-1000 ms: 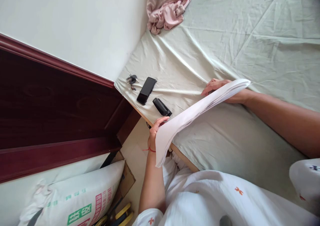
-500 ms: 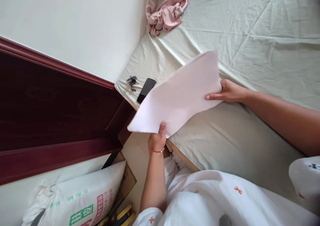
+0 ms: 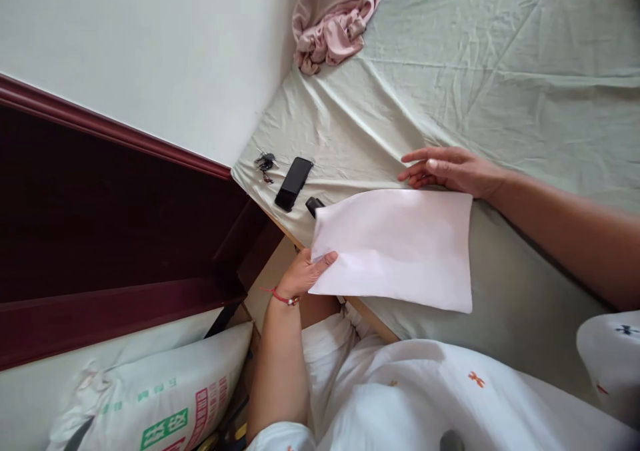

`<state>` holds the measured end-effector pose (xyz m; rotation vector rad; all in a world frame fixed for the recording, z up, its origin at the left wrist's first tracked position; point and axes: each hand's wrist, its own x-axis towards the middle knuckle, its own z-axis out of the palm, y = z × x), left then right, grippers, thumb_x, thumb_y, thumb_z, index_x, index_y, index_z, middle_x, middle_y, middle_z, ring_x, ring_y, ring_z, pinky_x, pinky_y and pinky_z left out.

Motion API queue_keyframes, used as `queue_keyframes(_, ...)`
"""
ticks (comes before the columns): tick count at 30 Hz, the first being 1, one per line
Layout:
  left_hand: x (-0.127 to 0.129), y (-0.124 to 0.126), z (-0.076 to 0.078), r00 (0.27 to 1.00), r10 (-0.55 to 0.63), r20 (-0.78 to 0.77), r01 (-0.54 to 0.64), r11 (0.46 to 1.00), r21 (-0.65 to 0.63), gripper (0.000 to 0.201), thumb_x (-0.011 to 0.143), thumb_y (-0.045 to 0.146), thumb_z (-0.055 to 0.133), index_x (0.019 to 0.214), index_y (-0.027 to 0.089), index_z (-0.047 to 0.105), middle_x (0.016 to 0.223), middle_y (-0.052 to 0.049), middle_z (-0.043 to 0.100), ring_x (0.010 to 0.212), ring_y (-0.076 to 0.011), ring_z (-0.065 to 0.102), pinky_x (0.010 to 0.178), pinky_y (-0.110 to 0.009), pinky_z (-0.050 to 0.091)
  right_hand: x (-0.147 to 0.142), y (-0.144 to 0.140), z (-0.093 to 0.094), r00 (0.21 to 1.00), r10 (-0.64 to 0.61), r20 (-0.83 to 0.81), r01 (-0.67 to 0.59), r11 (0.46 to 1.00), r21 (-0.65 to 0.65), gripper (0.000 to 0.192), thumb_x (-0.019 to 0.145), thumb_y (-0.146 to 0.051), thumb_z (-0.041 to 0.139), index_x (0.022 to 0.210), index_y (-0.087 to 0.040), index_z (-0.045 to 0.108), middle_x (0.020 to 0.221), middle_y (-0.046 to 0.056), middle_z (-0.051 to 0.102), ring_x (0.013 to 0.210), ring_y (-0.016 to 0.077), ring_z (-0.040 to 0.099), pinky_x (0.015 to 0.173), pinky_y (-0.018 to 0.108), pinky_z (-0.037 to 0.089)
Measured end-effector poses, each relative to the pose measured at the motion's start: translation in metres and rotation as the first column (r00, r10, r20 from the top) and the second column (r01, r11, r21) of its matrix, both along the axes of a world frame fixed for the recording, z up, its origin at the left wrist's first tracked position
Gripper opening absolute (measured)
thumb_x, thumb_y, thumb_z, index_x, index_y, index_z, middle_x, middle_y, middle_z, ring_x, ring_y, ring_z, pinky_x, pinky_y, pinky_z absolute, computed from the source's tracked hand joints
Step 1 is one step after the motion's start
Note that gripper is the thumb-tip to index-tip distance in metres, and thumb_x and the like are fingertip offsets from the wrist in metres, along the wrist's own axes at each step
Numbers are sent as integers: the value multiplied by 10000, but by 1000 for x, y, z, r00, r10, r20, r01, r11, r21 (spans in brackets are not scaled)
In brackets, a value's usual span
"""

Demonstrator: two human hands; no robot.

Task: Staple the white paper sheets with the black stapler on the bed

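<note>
A stack of white paper (image 3: 400, 248) lies flat on the pale green bedsheet (image 3: 500, 84) near the bed's front edge. My left hand (image 3: 305, 274) pinches the stack's lower left corner, thumb on top. Just above the paper's upper right corner hovers my right hand (image 3: 450, 170), fingers spread, holding nothing. A black stapler (image 3: 314, 204) peeks out from under the paper's upper left corner.
A black phone (image 3: 293, 183) and a bunch of keys (image 3: 263, 163) lie at the bed's near left corner. Crumpled pink cloth (image 3: 333, 28) sits far back by the white wall. A dark red wooden headboard (image 3: 115, 218) and a printed sack (image 3: 150, 398) stand to the left.
The paper stack, held up and turned over between both hands, has come down flat on the sheet. My right hand has let go of it and lifted away.
</note>
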<state>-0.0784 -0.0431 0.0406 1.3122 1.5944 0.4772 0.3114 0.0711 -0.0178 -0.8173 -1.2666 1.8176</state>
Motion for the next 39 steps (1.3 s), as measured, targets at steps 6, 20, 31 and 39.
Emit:
queue_keyframes(6,24,29,18,970,-243,2,241,961,-134,518,770,661,816,679,153,782,619,-57,710,525,-191,630,434,-267,466,2,1,9,906,295,303,-336,938,90,525,682,-480,951,1156,-288,829,1066,5,828,896,247,781,735,325,615)
queue_keyframes(20,30,7,-32,945,136,297,-165,984,72,510,768,572,876,1044,152,794,1032,-109,830,930,-252,766,861,-349,607,2,-3,13,811,267,520,-374,921,110,499,884,-708,669,977,-223,744,877,32,755,789,224,680,692,343,513)
queue_keyframes(31,47,-4,-42,633,610,477,-661,746,-77,507,480,302,1018,772,149,634,657,79,580,390,6,376,382,-169,228,0,-6,18,804,101,587,-255,949,186,472,857,-665,687,741,-223,566,671,-8,529,623,144,472,616,327,365)
queue_keyframes(39,55,-1,-45,559,696,451,-738,665,-111,404,535,187,946,727,149,593,595,72,564,392,-10,428,401,-152,208,0,-7,22,777,90,623,-270,942,200,444,880,-645,651,753,-224,591,680,-8,531,647,148,473,641,331,371)
